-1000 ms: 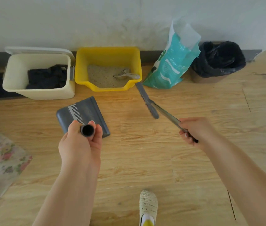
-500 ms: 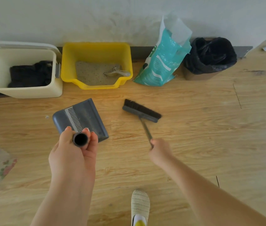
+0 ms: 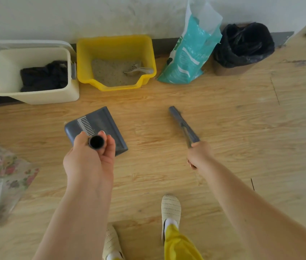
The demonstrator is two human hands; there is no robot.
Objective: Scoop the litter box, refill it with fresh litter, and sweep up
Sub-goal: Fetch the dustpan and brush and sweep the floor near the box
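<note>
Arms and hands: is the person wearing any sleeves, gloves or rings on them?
No. Both arms are bare right down to the picture's bottom edge, with no sleeves. The left hand and right hand wear no gloves. No rings, watch or bracelets show.

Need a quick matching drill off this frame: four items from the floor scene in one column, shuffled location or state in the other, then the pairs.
Things:
1. scoop
2. dustpan
3. brush
4. litter bag

Places or states:
A. handle gripped by the right hand
B. leaning against the wall, top open, between the yellow litter box and the black-lined bin
C. lying in the litter inside the yellow box
D. handle gripped by the left hand, pan down at the floor

Pairs: 1-C, 2-D, 3-A, 4-B
</note>
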